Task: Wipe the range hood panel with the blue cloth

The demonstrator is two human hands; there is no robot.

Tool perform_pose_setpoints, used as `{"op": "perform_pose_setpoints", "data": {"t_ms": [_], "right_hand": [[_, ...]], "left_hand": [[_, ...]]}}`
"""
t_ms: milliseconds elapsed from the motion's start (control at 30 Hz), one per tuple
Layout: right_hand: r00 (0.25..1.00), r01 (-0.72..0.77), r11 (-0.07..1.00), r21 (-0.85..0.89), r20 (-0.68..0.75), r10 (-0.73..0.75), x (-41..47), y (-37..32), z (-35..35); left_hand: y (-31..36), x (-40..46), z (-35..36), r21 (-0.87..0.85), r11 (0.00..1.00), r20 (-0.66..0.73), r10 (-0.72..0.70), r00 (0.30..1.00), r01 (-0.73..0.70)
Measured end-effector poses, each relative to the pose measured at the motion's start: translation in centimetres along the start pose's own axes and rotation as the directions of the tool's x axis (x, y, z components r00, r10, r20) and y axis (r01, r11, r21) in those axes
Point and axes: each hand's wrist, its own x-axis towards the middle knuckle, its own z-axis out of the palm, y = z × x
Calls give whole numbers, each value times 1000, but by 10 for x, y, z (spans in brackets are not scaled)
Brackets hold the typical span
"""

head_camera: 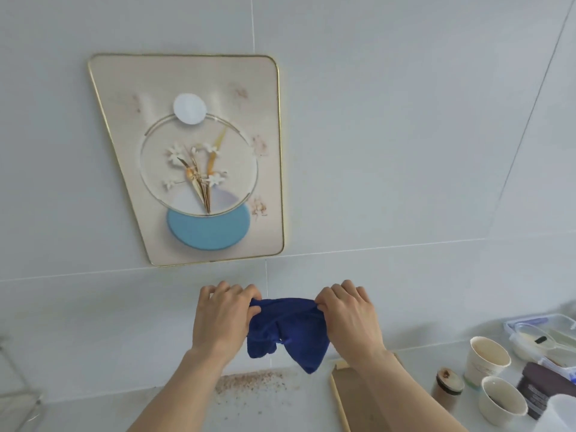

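A dark blue cloth [288, 332] hangs bunched between my two hands, in front of the tiled wall and above the counter. My left hand [223, 319] pinches its left top edge and my right hand [349, 316] pinches its right top edge. Above them on the wall hangs the panel [124, 169], beige with a thin gold rim, printed with flowers, a white disc and a light blue disc. Both hands are below the panel's bottom edge and do not touch it.
Brown crumbs [249, 381] lie on the counter at the wall's foot. A wooden board [346, 397] lies under my right forearm. To the right stand two paper cups [486, 360], a small lidded jar [447, 388], a dark block [542, 385] and a clear food box [542, 335].
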Motion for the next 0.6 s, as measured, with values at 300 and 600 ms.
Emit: {"op": "perform_pose_setpoints", "data": {"t_ms": [300, 600], "right_hand": [[1000, 8, 999, 53, -15, -7, 50, -63, -35], [834, -483, 268, 834, 345, 430, 103, -105, -87]], "left_hand": [[-52, 4, -58, -27, 999, -136, -41, 990, 38], [-64, 30, -95, -494, 869, -214, -104, 971, -16]]}}
